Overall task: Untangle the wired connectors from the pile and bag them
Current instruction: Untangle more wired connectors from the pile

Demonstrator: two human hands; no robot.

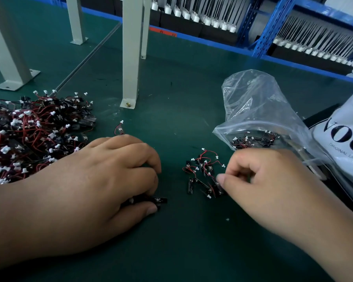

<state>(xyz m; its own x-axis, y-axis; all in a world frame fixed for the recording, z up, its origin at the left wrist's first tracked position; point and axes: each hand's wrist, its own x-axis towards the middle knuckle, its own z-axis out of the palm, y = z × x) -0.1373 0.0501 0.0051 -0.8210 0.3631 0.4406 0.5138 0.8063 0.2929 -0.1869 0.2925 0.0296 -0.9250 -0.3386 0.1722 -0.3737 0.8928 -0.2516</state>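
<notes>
A person's left hand (114, 180) grips a single connector (159, 200) against the green surface (181, 251), while the right hand (263, 180) curls thumb to fingers at the edge of a small freed cluster (202, 171) mid-surface; whether it holds a wire cannot be told. Only a few pieces lie in the clear bag (253, 102) toward the right edge, and the large tangled pile (33, 135) at the left edge suggests most work remains.

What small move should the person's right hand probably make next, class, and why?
Probably gather the small cluster of connectors beside the right hand into the bag: they lie separated from the pile, and the bag already holds some.
</notes>
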